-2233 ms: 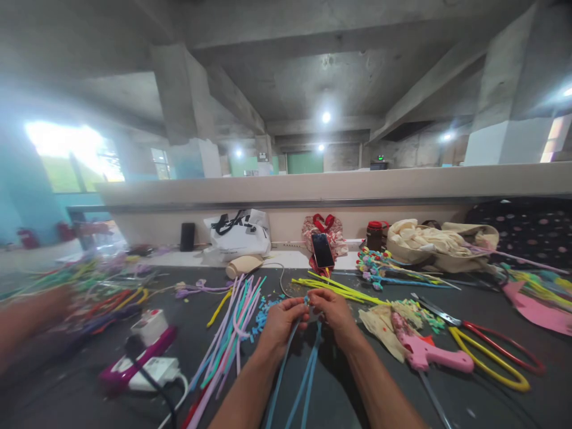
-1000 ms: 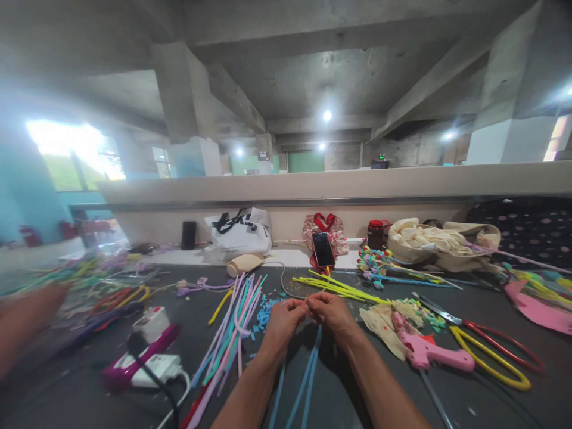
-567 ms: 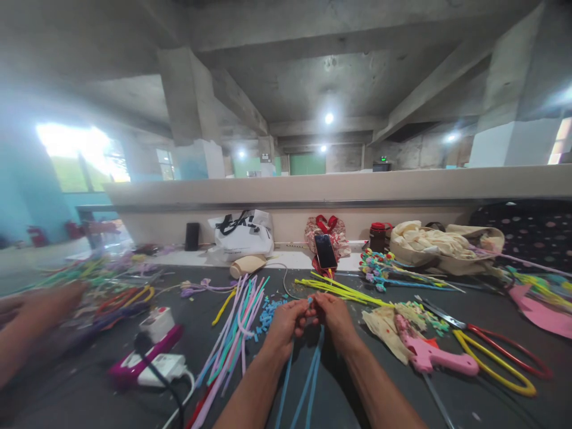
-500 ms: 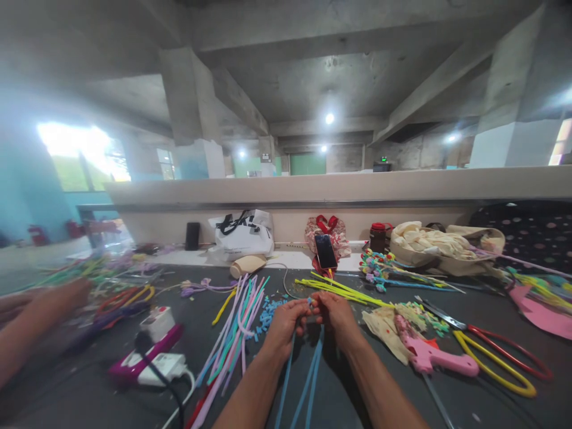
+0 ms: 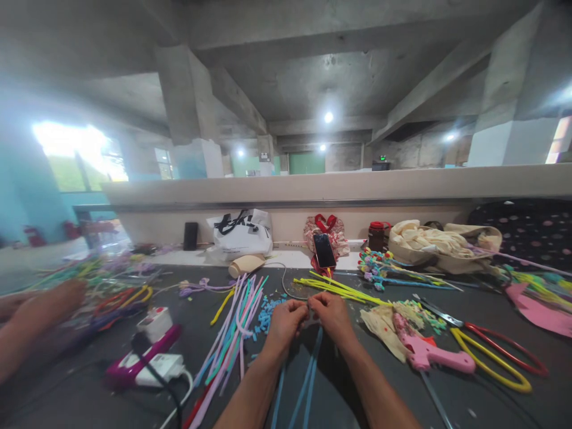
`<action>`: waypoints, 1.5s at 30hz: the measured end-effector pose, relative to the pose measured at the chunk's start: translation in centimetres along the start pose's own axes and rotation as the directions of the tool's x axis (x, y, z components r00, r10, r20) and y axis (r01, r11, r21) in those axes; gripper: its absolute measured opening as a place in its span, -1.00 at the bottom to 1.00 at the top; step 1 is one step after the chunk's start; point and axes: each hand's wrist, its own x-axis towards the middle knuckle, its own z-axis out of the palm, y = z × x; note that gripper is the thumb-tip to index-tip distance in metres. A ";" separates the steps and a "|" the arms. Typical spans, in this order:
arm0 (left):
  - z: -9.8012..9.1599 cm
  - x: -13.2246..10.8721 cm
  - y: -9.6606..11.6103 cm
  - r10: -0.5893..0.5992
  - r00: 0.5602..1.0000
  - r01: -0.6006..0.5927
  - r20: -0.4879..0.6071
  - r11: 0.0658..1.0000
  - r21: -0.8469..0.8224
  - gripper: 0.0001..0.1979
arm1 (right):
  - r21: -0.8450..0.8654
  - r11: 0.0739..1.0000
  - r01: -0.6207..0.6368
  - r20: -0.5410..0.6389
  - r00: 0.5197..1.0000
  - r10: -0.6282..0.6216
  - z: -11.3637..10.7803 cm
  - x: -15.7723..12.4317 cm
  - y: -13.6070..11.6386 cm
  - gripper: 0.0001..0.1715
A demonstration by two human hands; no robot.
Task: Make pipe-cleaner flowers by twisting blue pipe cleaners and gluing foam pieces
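My left hand [image 5: 286, 322] and my right hand [image 5: 329, 314] meet over the middle of the dark table, fingertips pinched together. Whatever lies between the fingertips is hidden or too small to make out. Long blue pipe cleaners [image 5: 308, 381] run below and between my hands; I cannot tell whether one reaches into the fingers. Just left of my left hand lies a heap of short blue pipe-cleaner pieces [image 5: 267, 313]. Beyond my right hand is a bundle of yellow-green pipe cleaners [image 5: 344, 289].
A pink glue gun [image 5: 440, 356] and large scissors [image 5: 491, 345] lie on the right. Purple, teal and pink pipe cleaners [image 5: 232, 328] and a power strip [image 5: 129, 369] are left. Another person's hand [image 5: 62, 301] works at far left. A phone [image 5: 324, 251] leans at the back.
The small blue and orange bit that showed between my fingertips is now out of sight. My hands stay together, with only a slight shift of the fingers.
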 end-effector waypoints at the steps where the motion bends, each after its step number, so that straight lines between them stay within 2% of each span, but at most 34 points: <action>1: 0.0 0.1 0.0 0.015 1.000 -0.015 -0.005 0.999 0.030 -0.93 | -0.015 1.000 0.004 -0.004 1.000 -0.004 0.1 0.0 0.0 -0.83; 8: -0.1 0.4 -0.3 0.092 0.996 -0.088 -0.022 0.985 0.149 -0.92 | -0.077 0.997 -0.016 -0.001 1.000 0.016 0.6 0.5 0.9 -0.82; 15: 0.1 0.1 0.0 0.065 0.998 -0.062 -0.016 0.987 0.147 -0.93 | -0.084 0.996 -0.007 -0.060 0.998 0.002 0.9 0.8 1.3 -0.82; 19: 0.0 0.0 0.1 -0.015 0.998 0.009 0.061 0.996 0.093 -0.86 | 0.006 0.996 -0.088 -0.047 0.995 0.089 0.7 1.2 1.6 -0.83; 25: -0.4 -0.1 0.2 -0.095 0.983 0.099 0.155 0.995 -0.020 -0.77 | 0.223 0.942 -0.252 0.014 0.967 0.256 0.1 1.2 1.5 -0.66; 29: -0.2 -0.3 0.2 -0.110 0.974 0.121 0.197 0.992 -0.046 -0.72 | 0.313 0.901 -0.299 0.070 0.954 0.292 0.3 1.1 1.4 -0.73; 33: -0.1 -0.6 0.5 -0.125 0.960 0.137 0.252 0.990 -0.031 -0.70 | 0.429 0.864 -0.263 -0.050 0.948 0.313 -0.9 1.8 1.7 -0.74; 36: -0.1 -0.9 0.6 -0.146 0.942 0.139 0.302 0.989 0.046 -0.73 | 0.506 0.834 -0.221 -0.176 0.920 0.350 -2.6 2.7 2.3 -0.69; 39: 0.1 -1.4 0.9 -0.186 0.905 0.105 0.382 0.969 0.223 -0.77 | 0.529 0.825 -0.199 -0.238 0.898 0.370 -3.6 3.2 2.7 -0.67; 43: 0.0 -2.9 1.6 -0.222 0.840 0.049 0.496 0.940 0.339 -0.80 | 0.492 0.841 -0.227 -0.189 0.914 0.358 -3.4 2.9 2.6 -0.72; 45: -0.4 -4.0 1.8 -0.214 0.852 0.018 0.477 0.924 0.383 -0.81 | 0.444 0.858 -0.260 -0.122 0.931 0.345 -2.9 2.6 2.5 -0.76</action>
